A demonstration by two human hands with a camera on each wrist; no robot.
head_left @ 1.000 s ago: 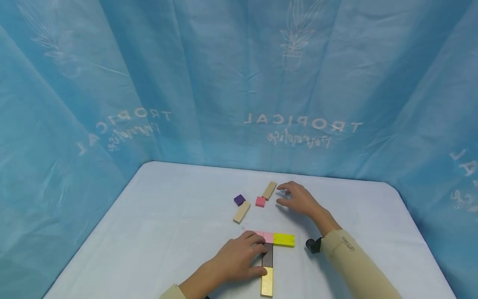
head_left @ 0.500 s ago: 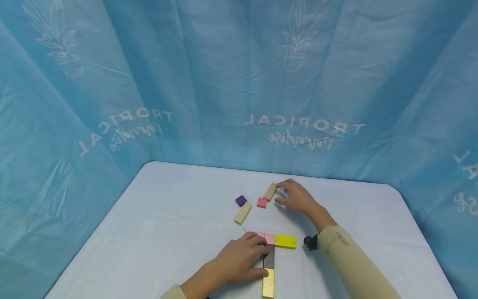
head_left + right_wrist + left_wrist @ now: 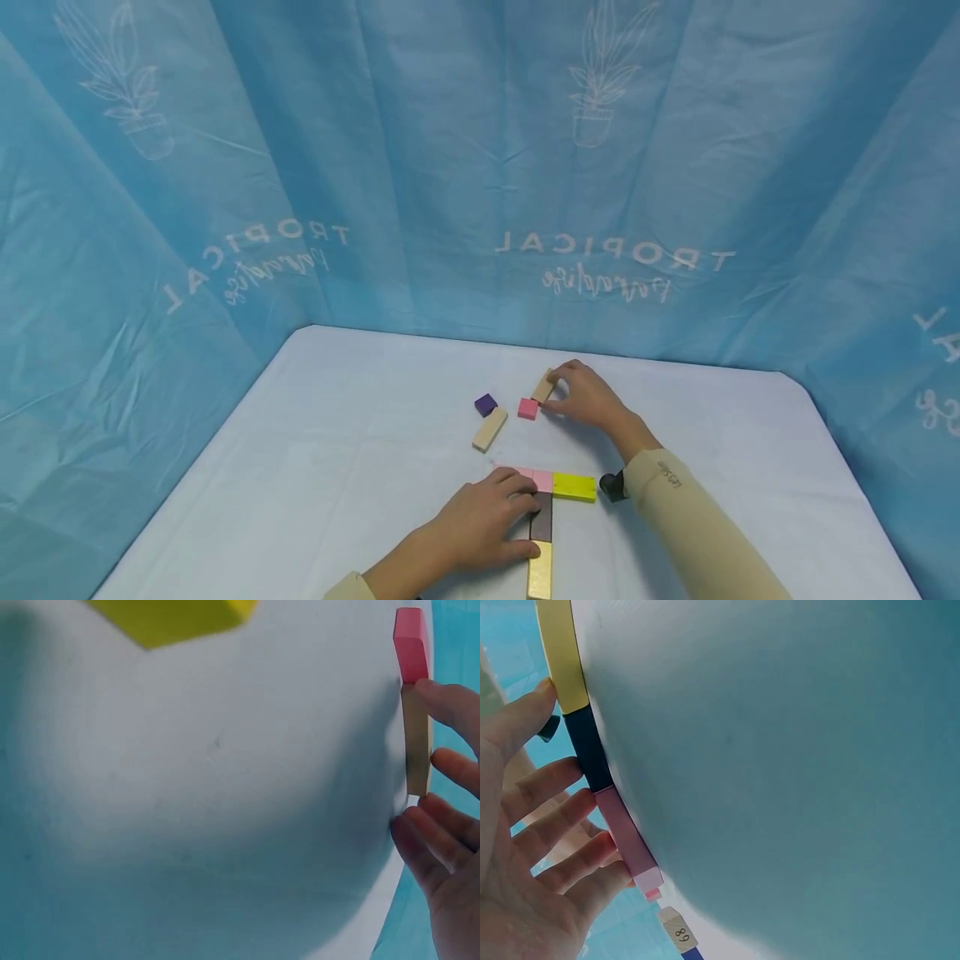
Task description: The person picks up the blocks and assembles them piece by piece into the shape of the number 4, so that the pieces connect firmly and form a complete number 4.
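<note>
We list on one bench (image 3: pixel 375 417): one gold block (image 3: pixel 539 577), one dark block (image 3: pixel 542 521), a pink section (image 3: pixel 543 480) (count partly hidden) and one yellow block (image 3: pixel 575 487), adjoining; one plain block (image 3: pixel 490 430) touching one purple block (image 3: pixel 485 405); a second plain block (image 3: pixel 542 389) touching one rose block (image 3: pixel 528 408). Hands, two: left hand (image 3: pixel 480 518), spread wide, touches the adjoining group; right hand (image 3: pixel 587 398), narrowed, is at the second plain block, grip we cannot tell.

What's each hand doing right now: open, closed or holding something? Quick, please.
Left hand: open, touching the gold block and dark block.
Right hand: at the far wooden block; whether it grips cannot be told.
</note>
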